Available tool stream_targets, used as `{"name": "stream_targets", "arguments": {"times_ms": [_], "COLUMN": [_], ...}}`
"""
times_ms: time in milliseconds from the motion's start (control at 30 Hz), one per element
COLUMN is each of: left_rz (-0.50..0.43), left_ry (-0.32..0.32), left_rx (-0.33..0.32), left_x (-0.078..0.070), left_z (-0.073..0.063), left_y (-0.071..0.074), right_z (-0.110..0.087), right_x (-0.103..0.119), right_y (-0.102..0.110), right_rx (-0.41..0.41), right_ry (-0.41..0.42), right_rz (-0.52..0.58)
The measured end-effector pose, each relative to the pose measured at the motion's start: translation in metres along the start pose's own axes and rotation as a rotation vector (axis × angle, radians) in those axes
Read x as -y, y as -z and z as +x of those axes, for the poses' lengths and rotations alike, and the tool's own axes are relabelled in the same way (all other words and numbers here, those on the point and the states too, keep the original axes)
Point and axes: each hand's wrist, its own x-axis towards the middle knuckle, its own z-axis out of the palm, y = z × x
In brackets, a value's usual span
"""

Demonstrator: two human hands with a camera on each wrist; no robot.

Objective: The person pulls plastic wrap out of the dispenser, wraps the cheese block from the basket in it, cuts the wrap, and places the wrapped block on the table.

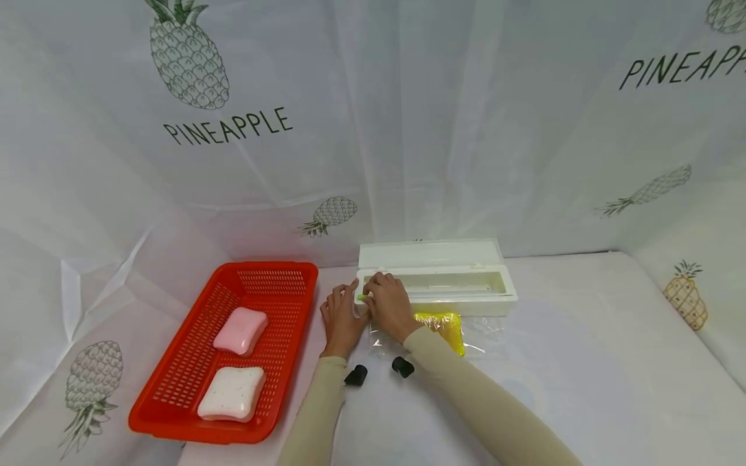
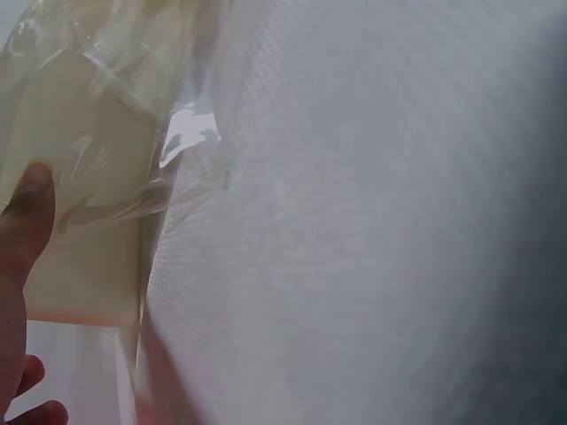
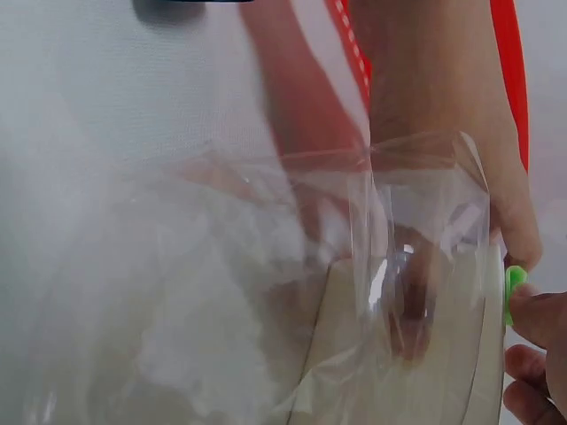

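A long white cling film box [image 1: 431, 304] lies with its lid [image 1: 428, 254] raised at the back. Clear plastic film [image 3: 221, 292] hangs over its front, seen close up in the right wrist view. At the box's left end, my right hand [image 1: 387, 303] pinches a small green slider [image 3: 515, 292] between finger and thumb. My left hand [image 1: 342, 321] holds the same end corner, its thumb [image 2: 34, 212] on the front face against the film and its fingers around the end. A yellow packet [image 1: 445, 329] lies in front of the box, partly hidden by the right sleeve.
To the left stands a red perforated basket [image 1: 297, 362] holding a pink soap bar [image 1: 240, 331] and a white speckled one [image 1: 232, 393]. Two small black devices [image 1: 403, 367] show at the wrists. Behind the box hangs a white pineapple-print cloth [image 1: 431, 129].
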Motion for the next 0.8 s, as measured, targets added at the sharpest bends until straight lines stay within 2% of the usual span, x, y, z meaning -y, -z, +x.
{"name": "stream_targets", "arguments": {"times_ms": [167,633,800], "left_rz": [0.006,0.032,0.044], "left_ry": [0.01,0.019,0.027], "left_rx": [0.019,0.022,0.038], "left_x": [0.0,-0.004,-0.003], "left_z": [0.003,0.001,0.001], "left_y": [0.001,0.004,0.005], "right_z": [0.001,-0.004,-0.006], "right_x": [-0.004,-0.011,-0.012], "right_y": [0.003,0.007,0.008], "right_rx": [0.03,0.048,0.039], "right_ry": [-0.028,0.003,0.009], "right_rz": [-0.033,-0.153,-0.152]}}
